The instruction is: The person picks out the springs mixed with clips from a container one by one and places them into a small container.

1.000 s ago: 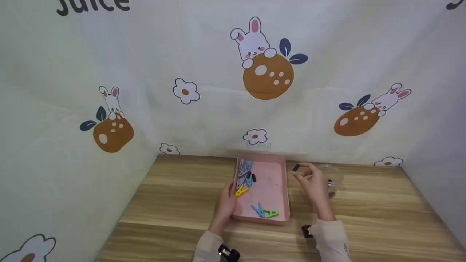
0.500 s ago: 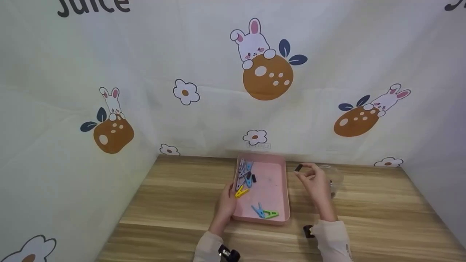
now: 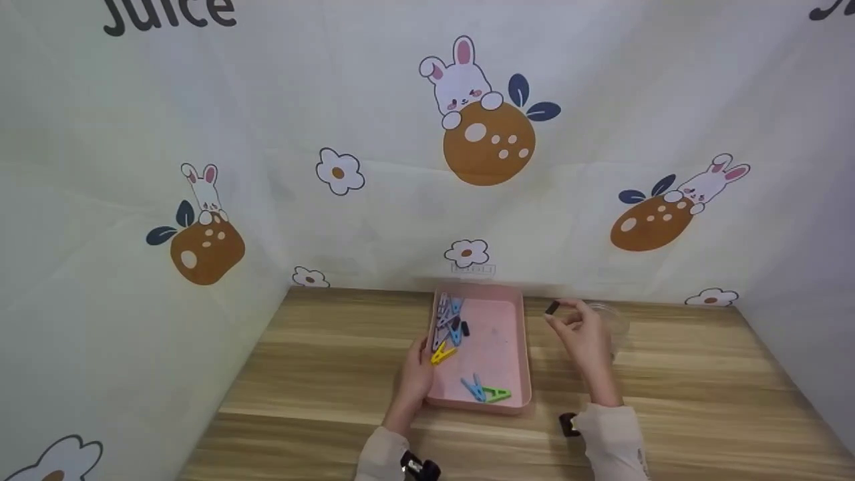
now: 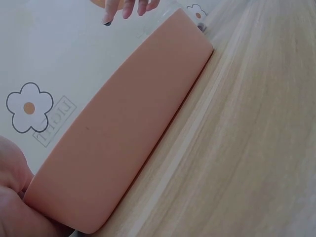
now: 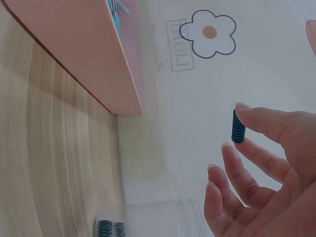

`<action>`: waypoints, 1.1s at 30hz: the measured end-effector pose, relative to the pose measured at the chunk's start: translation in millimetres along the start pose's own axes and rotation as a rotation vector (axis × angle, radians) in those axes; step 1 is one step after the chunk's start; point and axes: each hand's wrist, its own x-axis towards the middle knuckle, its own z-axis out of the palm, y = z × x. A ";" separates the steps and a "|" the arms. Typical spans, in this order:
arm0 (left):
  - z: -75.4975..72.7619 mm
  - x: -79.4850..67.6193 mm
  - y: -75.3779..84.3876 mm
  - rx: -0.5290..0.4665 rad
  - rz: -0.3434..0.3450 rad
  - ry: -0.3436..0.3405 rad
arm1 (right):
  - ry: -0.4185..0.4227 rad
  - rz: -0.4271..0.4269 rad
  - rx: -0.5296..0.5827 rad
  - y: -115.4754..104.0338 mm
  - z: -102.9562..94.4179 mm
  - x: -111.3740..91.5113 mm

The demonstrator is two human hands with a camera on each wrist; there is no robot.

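Between thumb and index finger, my right hand [image 3: 588,339] pinches a small dark coil spring [image 5: 238,126], its ridges plain in the right wrist view. The spring is held up right of the pink tray [image 3: 494,347], above the table. My left hand [image 3: 417,374] grips the tray's left side at the rim; part of it shows at the lower left of the left wrist view. Along the tray's left side lie several grey and blue clothespins, a yellow clothespin [image 3: 443,353] and two small black pieces [image 3: 465,328]. A blue clothespin [image 3: 474,389] and a green clothespin [image 3: 496,394] lie near its front.
Behind my right hand is a clear plastic jar [image 3: 618,321], partly hidden; the right wrist view shows dark springs [image 5: 105,228] in it. The wood-grain table [image 3: 320,361] meets a printed cloth backdrop [image 3: 374,220] just behind the tray.
My right hand has drifted slightly to the right with the spring, covering more of the jar in the head view. My left hand and the tray stay in place.
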 end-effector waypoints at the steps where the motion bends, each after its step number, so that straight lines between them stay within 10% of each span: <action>1: -0.1 -0.3 -0.1 -0.003 0.004 0.000 | 0.000 -0.005 -0.004 0.4 -0.6 -0.1; 33: 1.0 2.8 -1.6 0.035 0.033 0.015 | 0.040 -0.027 -0.015 5.0 -10.7 0.7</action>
